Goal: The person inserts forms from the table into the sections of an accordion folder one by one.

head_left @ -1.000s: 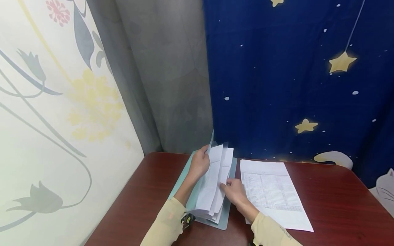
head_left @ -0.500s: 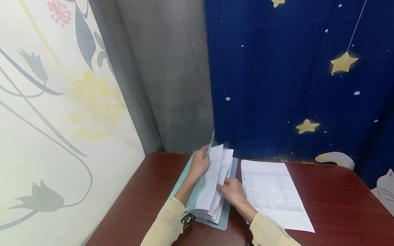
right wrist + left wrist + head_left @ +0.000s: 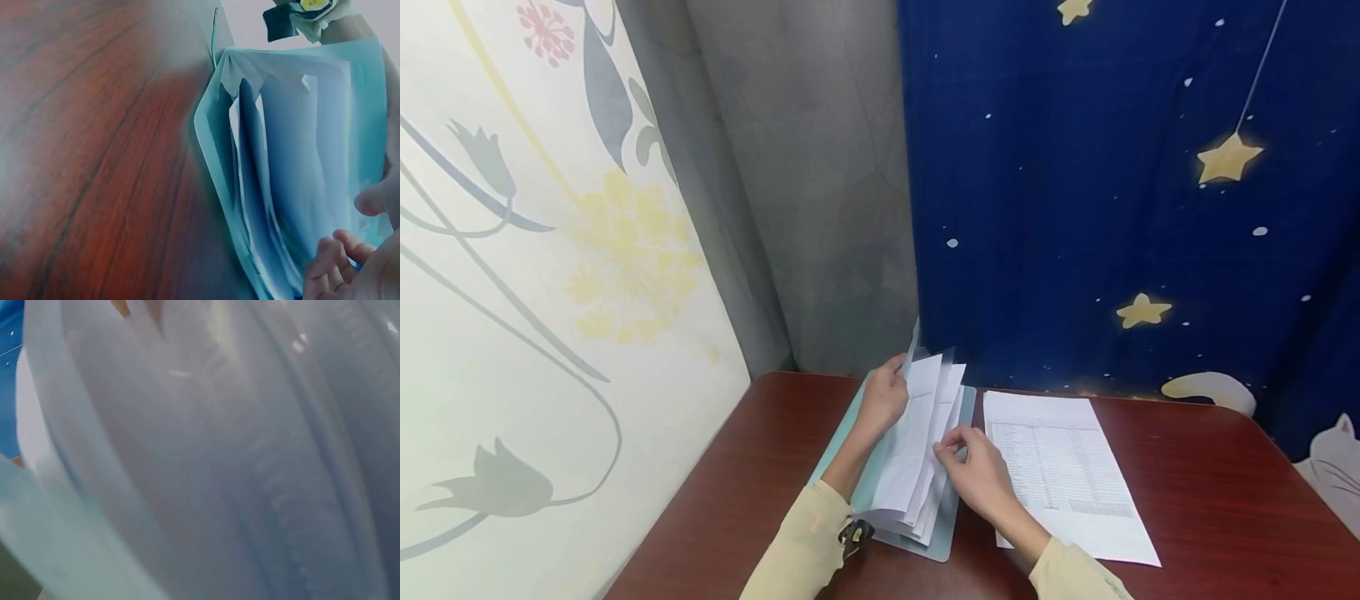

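A pale teal display-book folder point(image 3: 947, 546) lies open on the table, its clear sleeves and white sheets point(image 3: 917, 467) fanned up. My left hand point(image 3: 882, 398) grips the raised pages near their top edge. Close to the loose right edges of the pages is my right hand point(image 3: 981, 471), its fingers loosely bent. In the right wrist view, the thumb point(image 3: 373, 200) and fingers point(image 3: 334, 262) stand apart in front of the sheets. Blurred translucent sleeves point(image 3: 187, 456) fill the left wrist view, where the left hand is mostly hidden.
A white sheet printed with a table point(image 3: 1067, 467) lies right of the folder, partly behind the right forearm. The reddish-brown table point(image 3: 1210, 492) meets a blue star-patterned curtain point(image 3: 1060, 208) and a grey curtain point(image 3: 820, 208) at the back. A floral wall covering point(image 3: 550, 333) stands at left.
My right hand has drawn back slightly from the page edges, its fingers lifting. My left hand keeps its hold on the raised pages, and the view has shifted a little.
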A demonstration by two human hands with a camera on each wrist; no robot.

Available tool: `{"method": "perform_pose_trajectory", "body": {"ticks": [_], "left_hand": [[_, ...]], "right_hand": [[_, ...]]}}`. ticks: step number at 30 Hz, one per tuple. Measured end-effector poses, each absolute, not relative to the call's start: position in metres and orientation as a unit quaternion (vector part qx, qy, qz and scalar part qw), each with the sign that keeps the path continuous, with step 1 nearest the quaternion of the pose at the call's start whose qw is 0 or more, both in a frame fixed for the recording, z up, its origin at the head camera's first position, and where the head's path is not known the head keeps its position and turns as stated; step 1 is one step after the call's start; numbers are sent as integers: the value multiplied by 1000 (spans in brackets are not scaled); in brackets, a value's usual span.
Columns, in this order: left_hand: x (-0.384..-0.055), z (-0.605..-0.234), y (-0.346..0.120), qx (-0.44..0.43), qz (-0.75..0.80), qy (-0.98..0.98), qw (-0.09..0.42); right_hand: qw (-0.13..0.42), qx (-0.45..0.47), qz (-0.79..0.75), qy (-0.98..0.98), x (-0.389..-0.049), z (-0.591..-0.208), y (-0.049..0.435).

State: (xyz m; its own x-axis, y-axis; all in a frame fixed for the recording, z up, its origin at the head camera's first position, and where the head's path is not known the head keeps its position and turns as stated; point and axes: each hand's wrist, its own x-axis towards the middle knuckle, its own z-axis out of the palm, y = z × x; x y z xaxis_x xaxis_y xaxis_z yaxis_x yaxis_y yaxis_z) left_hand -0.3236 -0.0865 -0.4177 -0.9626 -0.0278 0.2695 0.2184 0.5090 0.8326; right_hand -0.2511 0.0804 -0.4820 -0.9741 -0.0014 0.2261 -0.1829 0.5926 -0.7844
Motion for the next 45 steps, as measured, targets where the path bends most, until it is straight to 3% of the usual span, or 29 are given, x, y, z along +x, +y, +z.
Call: {"method": "perform_pose_trajectory", "body": {"ticks": [20,30,45], "left_hand": [[-327,-417,-98,-44,-520,-847,104],[-329,-419,-104,-47,-530,-840,106],[-330,-421,-108,-51,-551,-828,90]], "right_hand": [[113,127,341,-925,-216,-447,136],[73,58,239,-966,-209,-435,184],[9,-20,155,-988,-204,-454,247]]}}
